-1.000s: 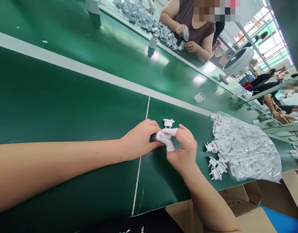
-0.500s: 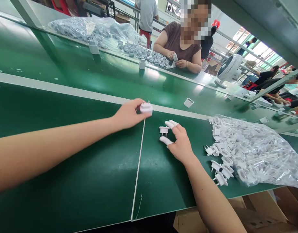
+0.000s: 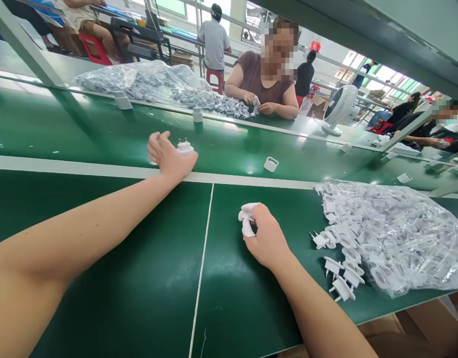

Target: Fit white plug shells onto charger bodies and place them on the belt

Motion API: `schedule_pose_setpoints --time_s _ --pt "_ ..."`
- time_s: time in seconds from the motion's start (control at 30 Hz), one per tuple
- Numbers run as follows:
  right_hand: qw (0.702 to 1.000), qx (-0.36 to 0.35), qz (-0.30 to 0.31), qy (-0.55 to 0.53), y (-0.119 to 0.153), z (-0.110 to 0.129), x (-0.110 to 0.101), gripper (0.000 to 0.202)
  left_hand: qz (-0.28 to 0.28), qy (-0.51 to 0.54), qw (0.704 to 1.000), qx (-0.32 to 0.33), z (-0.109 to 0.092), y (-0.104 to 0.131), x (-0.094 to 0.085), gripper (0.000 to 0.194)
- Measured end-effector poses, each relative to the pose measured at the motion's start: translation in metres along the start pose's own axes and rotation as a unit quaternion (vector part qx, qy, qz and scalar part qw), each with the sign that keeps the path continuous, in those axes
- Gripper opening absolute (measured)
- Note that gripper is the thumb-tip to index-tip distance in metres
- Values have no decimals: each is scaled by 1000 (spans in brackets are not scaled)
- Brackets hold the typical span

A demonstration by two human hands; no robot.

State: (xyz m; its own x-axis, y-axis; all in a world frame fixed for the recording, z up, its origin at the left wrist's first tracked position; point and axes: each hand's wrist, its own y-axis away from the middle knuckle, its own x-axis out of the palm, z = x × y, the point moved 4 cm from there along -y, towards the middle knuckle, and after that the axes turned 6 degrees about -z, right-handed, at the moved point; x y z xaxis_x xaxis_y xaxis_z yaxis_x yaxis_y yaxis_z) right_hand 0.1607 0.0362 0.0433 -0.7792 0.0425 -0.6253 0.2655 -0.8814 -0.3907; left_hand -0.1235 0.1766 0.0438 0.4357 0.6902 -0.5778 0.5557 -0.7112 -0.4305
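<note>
My left hand (image 3: pixel 168 158) reaches far forward over the white strip (image 3: pixel 83 169) onto the shiny green belt (image 3: pixel 102 134). Its fingers are lifted and apart, and a white plug piece (image 3: pixel 185 147) with its prongs up stands on the belt right beside the thumb. My right hand (image 3: pixel 265 237) rests on the near green table surface (image 3: pixel 147 278). It wears white finger cots and is closed around a small white plug part (image 3: pixel 247 215). A clear bag heaped with white plug parts (image 3: pixel 385 233) lies to its right.
Several loose plug parts (image 3: pixel 341 278) lie at the bag's near edge. A small white housing (image 3: pixel 270 164) sits on the belt. Across it a seated co-worker (image 3: pixel 264 82) handles parts from another heap (image 3: pixel 147 82). A white fan (image 3: pixel 341 107) stands at the far right.
My left hand carried the white plug piece forward over the strip and set it on the belt, then opened. My right hand closed around the small plug part it was touching. The camera tilted up.
</note>
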Motion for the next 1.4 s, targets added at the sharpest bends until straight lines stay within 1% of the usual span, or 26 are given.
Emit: schedule_pose_setpoints --time_s 0.03,0.07,0.1,0.13,0.17,0.2,0.23,0.3,0.33,0.4,0.47,0.5,0.57,0.63,0.67,0.77,0.87,0.93,0.97,1.0,1.03,1.1,1.17,1.23,1.27,1.4 --pt "1000 7 8 1 0 1 0 22 -22 16 999 43 -12 5 2 71" --pt "1000 24 9 -5 -1 1 1 21 -14 35 995 95 -27 11 9 67" --pt "999 50 3 -20 -2 -2 1 22 25 52 988 141 -43 18 20 64" --pt "996 83 -8 -44 -4 -6 0 24 80 66 979 174 -60 26 35 61" --pt "990 120 -23 -75 -5 -11 0 26 146 79 968 188 -76 33 52 57" --pt "980 160 -40 -110 -7 -17 -1 27 205 90 959 176 -90 41 69 59" --pt "967 200 -58 -146 -8 -22 -2 28 235 92 954 163 -103 47 86 65" --pt "932 270 -98 -223 -11 -30 -5 27 261 88 953 129 -124 57 115 80" --pt "912 294 -113 -262 -12 -32 -6 28 261 83 955 111 -132 60 126 81" --pt "876 317 -136 -337 -14 -34 -10 31 258 78 960 80 -142 64 141 69" --pt "849 321 -152 -392 -14 -35 -14 33 259 86 960 68 -144 66 145 50" --pt "839 319 -158 -412 -14 -35 -17 34 263 96 957 72 -143 67 142 43" --pt "824 307 -167 -446 -14 -36 -21 33 279 123 948 92 -136 70 129 37" --pt "820 285 -169 -467 -14 -34 -26 29 298 147 936 115 -121 77 105 37" --pt "824 271 -166 -469 -14 -33 -27 26 308 155 931 123 -111 82 90 39" --pt "863 221 -144 -432 -14 -23 -29 24 352 167 910 140 -78 103 40 45" --pt "906 169 -139 -362 -10 -10 -27 35 412 171 875 186 -54 131 -8 52" --pt "926 147 -142 -317 -6 -3 -25 42 464 177 841 214 -45 150 -32 57" --pt "936 138 -136 -295 -3 1 -23 40 491 181 823 219 -42 158 -40 59" --pt "945 127 -127 -273 -1 4 -22 37 511 186 810 218 -40 165 -46 61" --pt "955 112 -115 -248 1 7 -21 33 521 192 804 212 -38 169 -50 66" --pt "976 64 -95 -184 4 14 -21 22 508 206 815 188 -35 172 -53 72" --pt "991 -2 -80 -108 6 22 -22 15 485 221 829 171 -33 171 -52 61" --pt "995 -63 -66 -49 6 28 -21 19 485 235 825 172 -34 170 -49 38" --pt "994 -84 -60 -32 7 31 -21 23 489 241 820 177 -35 170 -48 31" --pt "992 -122 -37 -2 8 38 -13 27 480 257 819 181 -34 169 -45 26"
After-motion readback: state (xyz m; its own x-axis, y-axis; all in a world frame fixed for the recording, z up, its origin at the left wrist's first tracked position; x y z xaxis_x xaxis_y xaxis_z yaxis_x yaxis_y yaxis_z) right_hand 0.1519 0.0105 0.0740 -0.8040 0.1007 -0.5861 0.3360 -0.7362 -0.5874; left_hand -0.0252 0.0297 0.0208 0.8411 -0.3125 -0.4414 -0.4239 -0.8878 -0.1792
